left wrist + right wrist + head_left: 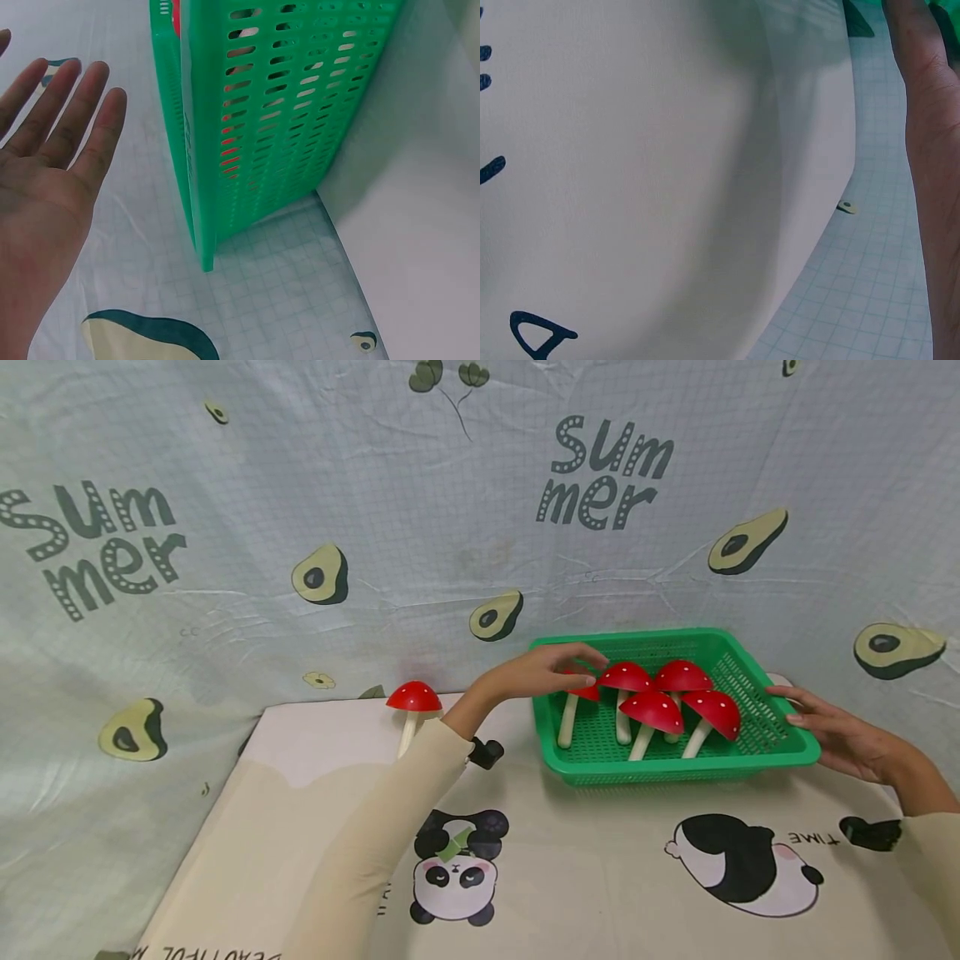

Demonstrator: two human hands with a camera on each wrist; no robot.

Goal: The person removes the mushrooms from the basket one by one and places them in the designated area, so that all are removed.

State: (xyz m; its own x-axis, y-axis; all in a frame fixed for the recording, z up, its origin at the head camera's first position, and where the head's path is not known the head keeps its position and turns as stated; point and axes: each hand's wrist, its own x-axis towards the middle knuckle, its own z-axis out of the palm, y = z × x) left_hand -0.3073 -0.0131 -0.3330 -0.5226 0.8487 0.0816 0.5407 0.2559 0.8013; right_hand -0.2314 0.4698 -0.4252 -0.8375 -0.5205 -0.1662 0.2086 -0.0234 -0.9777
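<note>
My left hand [536, 675] reaches over the left end of a green plastic basket [675, 768]. Its fingers look straight in the left wrist view and hold nothing. Just below it lies a toy mushroom [567, 720] with a red cap and pale stem, its cap partly covered by the hand. Several more red-capped mushrooms [654, 711] lie in the basket beside it. At the basket's right end, my right hand [847, 739] holds the rim, its lower fingers hidden behind the side. Another mushroom [414, 697] is on the table beyond my left forearm, its stem partly hidden.
The table [592, 868] wears a pale cover printed with a panda and other animals. Behind it hangs a light cloth [420, 510] printed with avocados and lettering, close to the basket's far side.
</note>
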